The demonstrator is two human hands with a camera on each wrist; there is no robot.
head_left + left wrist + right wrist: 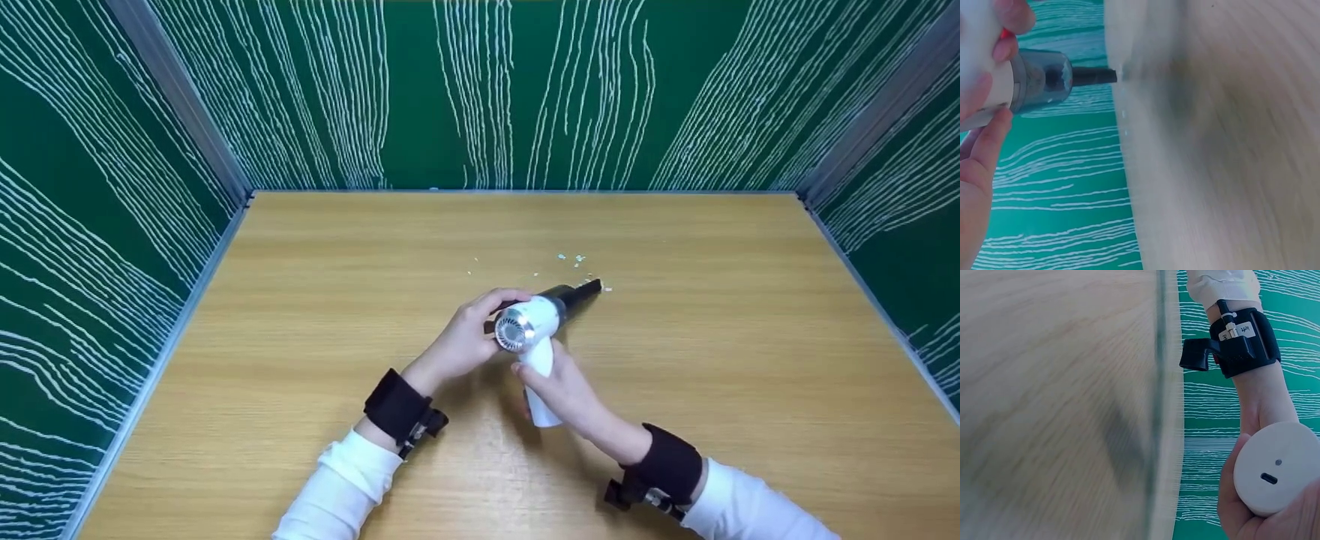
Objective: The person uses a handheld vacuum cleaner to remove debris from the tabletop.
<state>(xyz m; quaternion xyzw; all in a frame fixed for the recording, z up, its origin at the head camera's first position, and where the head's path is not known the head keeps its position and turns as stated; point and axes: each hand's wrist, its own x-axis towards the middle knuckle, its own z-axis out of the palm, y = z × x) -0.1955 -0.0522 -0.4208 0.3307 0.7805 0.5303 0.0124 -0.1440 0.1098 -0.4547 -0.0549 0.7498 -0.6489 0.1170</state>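
Observation:
A white handheld vacuum cleaner (541, 315) with a silver vent ring at its rear points toward the far right in the head view. My right hand (566, 386) grips its handle. From the left side, my left hand (466, 334) holds the body, fingers over its top. The smoky see-through dust cup (1044, 79) carries a narrow black nozzle (589, 289), whose tip is among small white scraps (579, 259) on the table. Pale bits show inside the cup in the left wrist view. The right wrist view shows the handle's round base (1275, 455) with a slot.
The wooden table (300, 262) is bordered by green walls (409, 97) with wavy white lines. Grey posts (180, 90) stand at the corners. Both wrists wear black straps (667, 461) with small cameras.

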